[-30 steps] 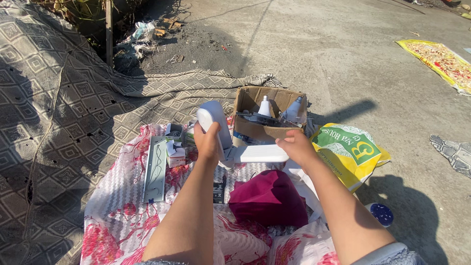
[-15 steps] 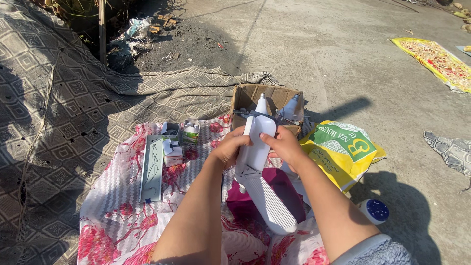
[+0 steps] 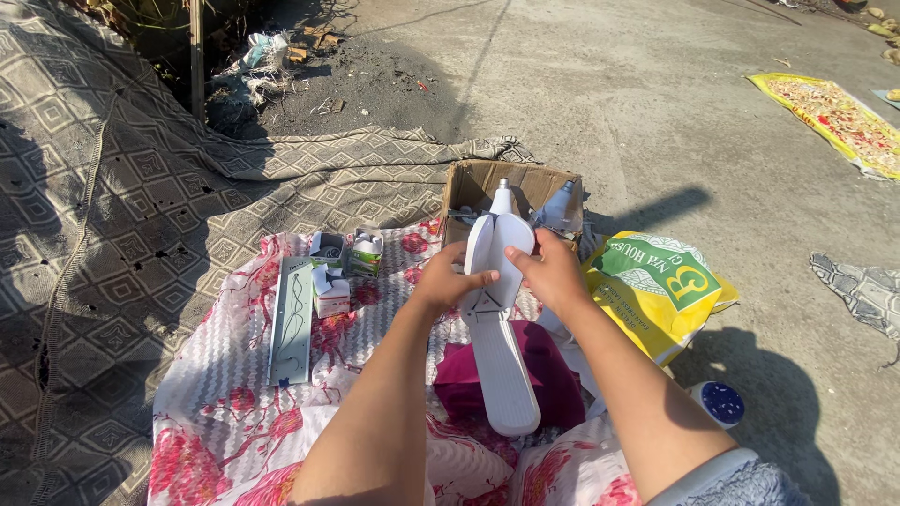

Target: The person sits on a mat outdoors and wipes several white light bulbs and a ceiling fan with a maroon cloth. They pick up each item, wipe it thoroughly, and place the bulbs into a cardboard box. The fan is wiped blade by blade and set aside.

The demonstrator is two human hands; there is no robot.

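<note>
1. Step: fitting white panels (image 3: 499, 319) together, held mid-air at 12 o'clock of magenta cloth (image 3: 548, 375).
2. Next, likely: steady alignment, firm press at joint.
3. Left hand (image 3: 442, 281) pinching left panel; right hand (image 3: 553, 274) clasping right side, forearms converging.
4. Cardboard box (image 3: 478, 183) beyond, 12 o'clock.

This is an outdoor spot on sunlit bare concrete ground (image 3: 656, 112), used as a makeshift work area on the floor rather than any room. A grey patterned woven mat (image 3: 112, 187) and a red-and-white floral cloth (image 3: 234, 403) are spread directly on the ground, with an open brown cardboard box (image 3: 487, 183) and a yellow-green plastic sack (image 3: 656, 286) set beside them. Litter and dry debris (image 3: 272, 56) lie at the edge, and a yellow sheet covered with something drying (image 3: 834, 117) lies farther off in the sun.
</note>
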